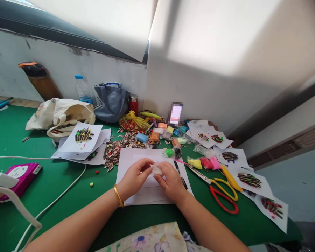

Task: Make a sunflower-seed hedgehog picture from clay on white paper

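Observation:
My left hand [135, 176] and my right hand [170, 181] meet over a white sheet of paper [136, 157] on the green table [68, 189]. Both pinch a small pale lump in clear wrap [156, 169] between their fingertips. A gold bangle [118, 195] sits on my left wrist. Just beyond the paper lies a heap of striped sunflower seeds [115, 148]. Small packets of coloured clay [157, 134] are scattered behind it.
Red and yellow scissors [222, 190] and a black pen [179, 173] lie right of the paper. Finished seed pictures [82, 136] lie left and along the right edge [249, 180]. Bags [111, 101], a water bottle [81, 89], a phone [175, 113] stand by the wall. A white cable [55, 199] crosses the left side.

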{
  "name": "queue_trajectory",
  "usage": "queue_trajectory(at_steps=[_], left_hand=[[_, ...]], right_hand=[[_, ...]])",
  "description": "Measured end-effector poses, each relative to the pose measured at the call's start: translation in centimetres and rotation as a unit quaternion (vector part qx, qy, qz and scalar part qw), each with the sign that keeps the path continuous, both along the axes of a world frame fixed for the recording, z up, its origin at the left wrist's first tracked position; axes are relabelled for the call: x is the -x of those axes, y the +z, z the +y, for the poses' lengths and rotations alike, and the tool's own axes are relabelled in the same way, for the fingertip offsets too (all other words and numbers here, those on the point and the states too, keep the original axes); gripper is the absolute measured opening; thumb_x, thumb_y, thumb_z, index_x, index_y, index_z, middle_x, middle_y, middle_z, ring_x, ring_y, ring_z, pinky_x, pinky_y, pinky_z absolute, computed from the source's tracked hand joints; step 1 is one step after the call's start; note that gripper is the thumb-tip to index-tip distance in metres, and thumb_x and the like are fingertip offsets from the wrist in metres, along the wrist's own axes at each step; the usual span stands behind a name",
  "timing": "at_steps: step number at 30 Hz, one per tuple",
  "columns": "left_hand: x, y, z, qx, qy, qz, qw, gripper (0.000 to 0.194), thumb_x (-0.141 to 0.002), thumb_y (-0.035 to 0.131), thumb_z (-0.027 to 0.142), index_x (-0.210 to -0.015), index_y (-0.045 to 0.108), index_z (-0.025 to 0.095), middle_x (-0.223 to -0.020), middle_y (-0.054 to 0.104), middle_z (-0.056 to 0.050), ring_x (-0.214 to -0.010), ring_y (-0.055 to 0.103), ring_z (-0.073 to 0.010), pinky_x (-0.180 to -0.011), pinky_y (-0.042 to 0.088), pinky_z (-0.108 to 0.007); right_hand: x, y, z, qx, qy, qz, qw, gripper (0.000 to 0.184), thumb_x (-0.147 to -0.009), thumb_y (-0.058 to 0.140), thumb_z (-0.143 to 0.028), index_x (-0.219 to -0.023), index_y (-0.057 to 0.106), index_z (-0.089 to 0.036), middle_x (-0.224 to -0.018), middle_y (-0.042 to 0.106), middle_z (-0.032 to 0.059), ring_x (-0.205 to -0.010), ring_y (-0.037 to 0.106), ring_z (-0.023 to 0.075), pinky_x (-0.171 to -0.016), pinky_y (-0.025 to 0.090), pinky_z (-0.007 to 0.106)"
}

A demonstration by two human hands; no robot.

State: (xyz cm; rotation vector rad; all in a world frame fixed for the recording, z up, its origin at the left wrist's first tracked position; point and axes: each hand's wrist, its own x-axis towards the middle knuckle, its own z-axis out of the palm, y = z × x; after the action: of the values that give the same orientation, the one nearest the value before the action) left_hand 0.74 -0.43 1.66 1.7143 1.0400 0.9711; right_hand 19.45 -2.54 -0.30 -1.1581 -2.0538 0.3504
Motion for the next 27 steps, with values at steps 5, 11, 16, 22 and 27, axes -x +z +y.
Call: queue_trajectory(at_steps=[5,11,16,22,27], left_hand=[[-0.1,0.3,0.1,0.055,-0.021,-0.036,0.998,0.018,-0.084,0.059,0.032,-0.093,0.064,0.017,-0.084,0.067,-0.003,-0.077,0.062,-0.0165,-0.073,0.051,-0.029],[-0.1,0.1,-0.1,-0.002,-0.018,0.026,0.999,0.013,-0.085,0.058,0.028,-0.088,0.068,0.019,-0.085,0.069,-0.003,-0.081,0.062,-0.0170,-0.077,0.049,-0.030],[-0.2,-0.1,-0.5,-0.048,-0.022,0.067,0.996,0.015,-0.088,0.056,0.027,-0.083,0.067,0.019,-0.083,0.068,-0.003,-0.080,0.061,-0.0165,-0.076,0.048,-0.030],[-0.2,-0.1,-0.1,-0.018,0.012,0.045,0.999,0.014,-0.087,0.054,0.027,-0.083,0.065,0.018,-0.081,0.066,-0.002,-0.077,0.058,-0.0162,-0.073,0.046,-0.029],[0.1,-0.6,0.7,0.076,0.007,-0.035,0.996,0.016,-0.085,0.057,0.032,-0.080,0.061,0.017,-0.071,0.057,0.001,-0.067,0.052,-0.0129,-0.064,0.044,-0.025]], right_hand=[[0.4,0.4,-0.3,0.024,-0.018,-0.004,1.000,0.025,-0.089,0.059,-0.042,-0.101,0.059,-0.020,-0.095,0.066,0.0072,-0.089,0.060,0.0233,-0.079,0.048,0.035],[0.4,0.2,-0.6,0.019,-0.013,-0.029,0.999,0.028,-0.094,0.049,-0.034,-0.115,0.057,-0.018,-0.107,0.069,0.0102,-0.096,0.064,0.0243,-0.084,0.048,0.035],[0.5,0.2,-0.5,0.029,-0.006,-0.054,0.998,0.026,-0.098,0.042,-0.035,-0.103,0.062,-0.019,-0.094,0.070,0.0090,-0.089,0.065,0.0235,-0.079,0.047,0.033],[0.3,0.0,-0.4,0.053,-0.003,-0.002,0.999,0.032,-0.096,0.046,-0.043,-0.111,0.061,-0.019,-0.099,0.070,0.0091,-0.091,0.064,0.0234,-0.080,0.047,0.032],[0.0,0.0,-0.4,0.093,-0.030,0.013,0.995,0.040,-0.085,0.063,-0.052,-0.109,0.060,-0.019,-0.095,0.069,0.0067,-0.085,0.064,0.0232,-0.074,0.048,0.032]])
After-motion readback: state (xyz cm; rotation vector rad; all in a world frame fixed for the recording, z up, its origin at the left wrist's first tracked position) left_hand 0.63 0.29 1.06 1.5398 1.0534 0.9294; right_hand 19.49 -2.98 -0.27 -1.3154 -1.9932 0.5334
